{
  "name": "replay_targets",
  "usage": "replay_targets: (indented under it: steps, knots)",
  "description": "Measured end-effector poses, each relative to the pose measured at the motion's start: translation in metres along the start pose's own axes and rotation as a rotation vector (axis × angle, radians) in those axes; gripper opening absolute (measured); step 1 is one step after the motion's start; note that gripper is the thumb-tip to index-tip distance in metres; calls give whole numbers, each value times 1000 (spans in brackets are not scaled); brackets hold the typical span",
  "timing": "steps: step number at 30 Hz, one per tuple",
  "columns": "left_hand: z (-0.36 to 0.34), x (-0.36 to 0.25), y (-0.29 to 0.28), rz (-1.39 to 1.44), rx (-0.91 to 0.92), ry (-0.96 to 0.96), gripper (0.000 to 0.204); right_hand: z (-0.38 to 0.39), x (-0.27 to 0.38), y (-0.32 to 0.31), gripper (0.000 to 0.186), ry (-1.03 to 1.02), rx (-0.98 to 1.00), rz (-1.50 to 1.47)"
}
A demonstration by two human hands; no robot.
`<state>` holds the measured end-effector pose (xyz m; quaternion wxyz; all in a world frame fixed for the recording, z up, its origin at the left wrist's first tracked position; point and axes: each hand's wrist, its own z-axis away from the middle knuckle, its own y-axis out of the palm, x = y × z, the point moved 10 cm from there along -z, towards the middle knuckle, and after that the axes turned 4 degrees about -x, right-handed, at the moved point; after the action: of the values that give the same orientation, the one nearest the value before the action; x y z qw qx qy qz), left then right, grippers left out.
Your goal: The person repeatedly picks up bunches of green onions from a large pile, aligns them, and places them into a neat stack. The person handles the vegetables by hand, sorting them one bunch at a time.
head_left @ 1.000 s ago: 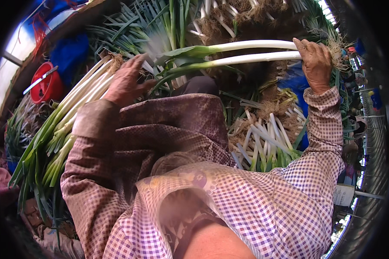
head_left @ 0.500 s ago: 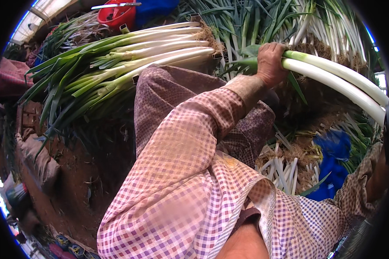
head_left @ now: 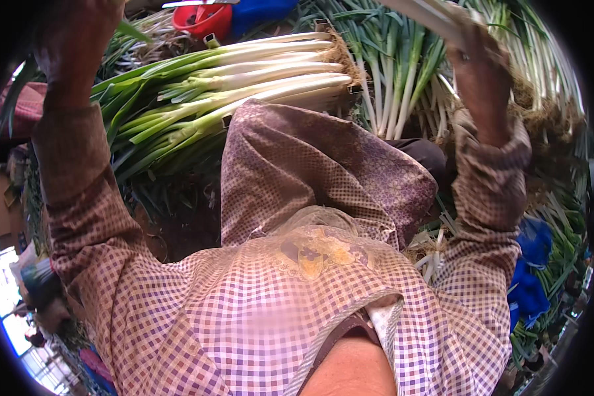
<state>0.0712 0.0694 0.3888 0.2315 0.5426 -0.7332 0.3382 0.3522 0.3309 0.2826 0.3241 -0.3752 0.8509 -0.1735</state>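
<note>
My left hand [head_left: 79, 39] is raised at the far upper left, its fingers partly cut off by the frame edge. Green leek leaves [head_left: 133, 30] stick out on both sides of it, so it seems closed around them. At the upper right, my right hand [head_left: 480, 76] is blurred but closed around white leek stalks [head_left: 429, 16], which run up and left past the top edge. Between the two hands lies a neat pile of leeks [head_left: 264, 72], roots to the right and leaves fanned to the left.
More leeks [head_left: 402, 72] stand or lean at the back right, roots showing. A red bucket [head_left: 201, 20] with a blade across it sits at the back beside blue cloth [head_left: 261, 8]. Blue plastic [head_left: 531, 264] lies at the right near cut stalks [head_left: 432, 254]. My covered knee [head_left: 310, 152] is before the pile.
My left hand has swung from the right, across to the far upper left. My right hand has risen from the right edge to the upper right. The leeks have gone up with them.
</note>
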Motion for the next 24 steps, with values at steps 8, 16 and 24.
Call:
replay_targets:
  steps: [8,16,24]
  knots:
    - [221,-141,71,656,706,52,40,74,206,207,39,150,530,-716]
    - [244,-150,76,825,719,46,59,105,199,234,48,193,728,-1028]
    - [233,-159,88,944,730,47,57,118,199,197,52,276,433,-908]
